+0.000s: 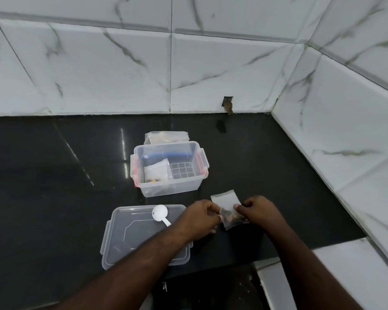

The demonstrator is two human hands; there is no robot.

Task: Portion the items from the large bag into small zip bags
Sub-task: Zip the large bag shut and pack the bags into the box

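beyond my hands a glossy black countertop (54,164) runs back to a wall of white marble-look tiles (112,70) with grey veins. to my right a second tiled wall (349,121) meets it in a corner. a small broken hole (227,104) sits at the back wall's base. light streaks glint on the counter.

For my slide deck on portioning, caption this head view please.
Both hands pinch a small zip bag beside an open box, scoop on lid.

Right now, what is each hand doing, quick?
Left hand: pinching the left edge of the small zip bag.
Right hand: pinching the same bag's right edge.
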